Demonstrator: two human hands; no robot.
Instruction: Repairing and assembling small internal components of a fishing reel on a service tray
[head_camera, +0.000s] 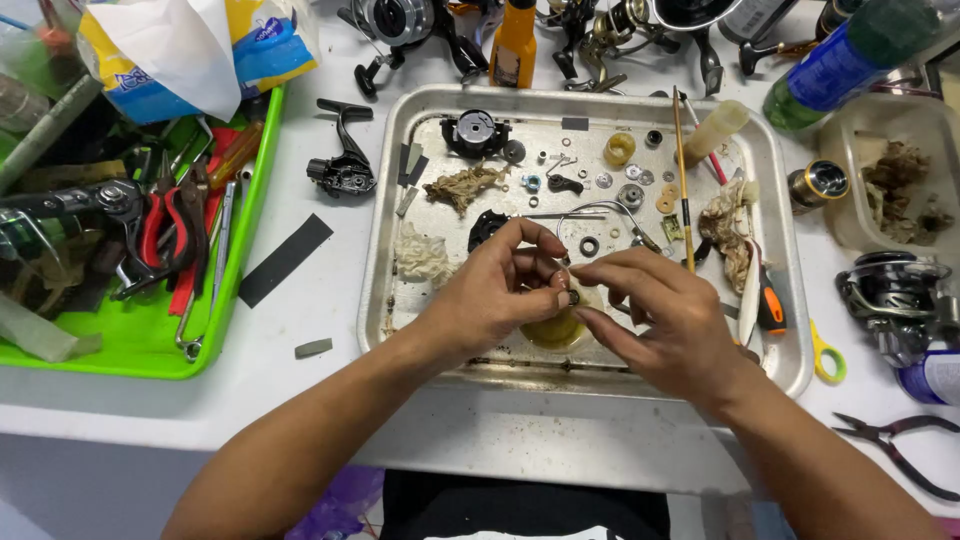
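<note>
White tabletop (330, 300) runs under everything, crowded with tools and fishing reel parts. At its middle sits a metal tray (385, 200), shallow and rimmed, smeared with grease, with small washers, rings and screws scattered over its floor.

Above the near part of that tray both hands meet. The left hand (495, 295) and the right hand (650, 310) pinch a small dark ring (573, 296) between their fingertips; the thumbs and forefingers are drawn close together on it, the remaining fingers loosely curled. The ring is tiny, round and blackish, with a darker centre, and most of its outline is hidden by the fingertips, so its finer shape cannot be told. It hangs just above a small yellowish dish (555, 332) that rests on the tray floor.

Farther back in the tray lie a black round reel part (474, 131), a tangled brownish wad (465, 185), a white crumpled wipe (420, 255), a thin brush (683, 170) laid lengthwise, and a stained rag (728, 232).

Left of the tray stands a green tray (150, 350) full of pliers and hand tools, with a black reel body (342, 160) and a dark flat strip (285, 258) between the two trays. On the right, a reel (895, 300) sits beside dark pliers (900, 450), with a clear tub (890, 180) behind it.
</note>
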